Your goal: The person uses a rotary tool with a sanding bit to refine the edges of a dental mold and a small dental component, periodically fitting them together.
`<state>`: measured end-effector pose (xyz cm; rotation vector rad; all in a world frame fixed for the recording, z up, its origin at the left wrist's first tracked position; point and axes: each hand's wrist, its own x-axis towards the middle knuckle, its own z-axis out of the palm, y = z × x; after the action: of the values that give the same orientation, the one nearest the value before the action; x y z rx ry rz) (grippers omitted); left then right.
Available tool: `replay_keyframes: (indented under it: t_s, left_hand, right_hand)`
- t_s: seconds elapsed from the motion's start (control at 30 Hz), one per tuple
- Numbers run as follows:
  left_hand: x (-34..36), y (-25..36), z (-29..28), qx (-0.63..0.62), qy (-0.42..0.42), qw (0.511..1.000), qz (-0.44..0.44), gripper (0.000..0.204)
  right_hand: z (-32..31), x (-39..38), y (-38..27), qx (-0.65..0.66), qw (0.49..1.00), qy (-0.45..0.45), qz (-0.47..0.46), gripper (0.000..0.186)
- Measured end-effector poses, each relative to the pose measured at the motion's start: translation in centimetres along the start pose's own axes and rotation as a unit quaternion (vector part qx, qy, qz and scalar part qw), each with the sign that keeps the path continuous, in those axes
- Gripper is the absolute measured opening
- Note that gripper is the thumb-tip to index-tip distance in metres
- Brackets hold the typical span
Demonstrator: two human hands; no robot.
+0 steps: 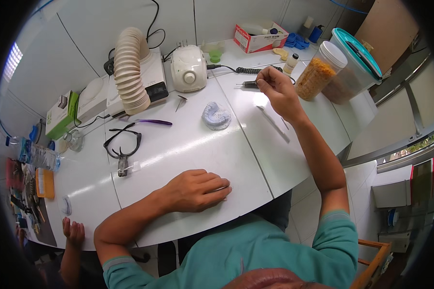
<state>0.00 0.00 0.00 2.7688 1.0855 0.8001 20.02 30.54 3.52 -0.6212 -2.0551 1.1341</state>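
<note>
My left hand (197,189) rests palm down on the white table near its front edge, fingers curled; a small pale thing shows under them, too hidden to name. My right hand (274,89) is raised at the right with thumb and fingertips pinched, and what they hold, if anything, is unclear. It overlaps a dark rotary handpiece (249,85), whose coiled cord runs to a white control box (188,70). A pale dental cast (216,117) sits at mid-table, and a thin white tool (275,125) lies below my right hand.
Jars (313,77), a glove box (255,41) and a suction hose (132,72) line the back. Dark glasses (123,144) lie left. A yellow tray (46,185) and bottle (43,156) sit far left, near another person's hand (74,232). The table (236,164) curves at its front edge.
</note>
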Motion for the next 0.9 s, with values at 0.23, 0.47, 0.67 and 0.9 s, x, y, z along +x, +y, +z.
replay_keyframes:
  t_s: [0.23,0.47,0.67,0.9]
  left_hand:
    - [3.6,-1.5,-3.2,-0.005,0.149,0.977,-0.155,0.046]
    - [9.0,-5.5,-5.5,-0.032,0.284,0.918,-0.274,0.027]
    - [11.3,-7.5,-2.7,-0.054,0.334,0.908,-0.245,0.027]
    - [11.6,-7.4,-1.6,-0.067,0.346,0.909,-0.222,0.024]
  right_hand:
    - [0.8,2.7,2.6,0.526,0.840,-0.049,0.123,0.006]
    - [1.9,-0.7,1.6,0.592,0.784,-0.138,0.125,0.007]
    - [3.4,-1.8,-0.1,0.566,0.798,-0.170,0.122,0.011]
    - [3.9,-2.7,-0.9,0.537,0.818,-0.166,0.123,0.014]
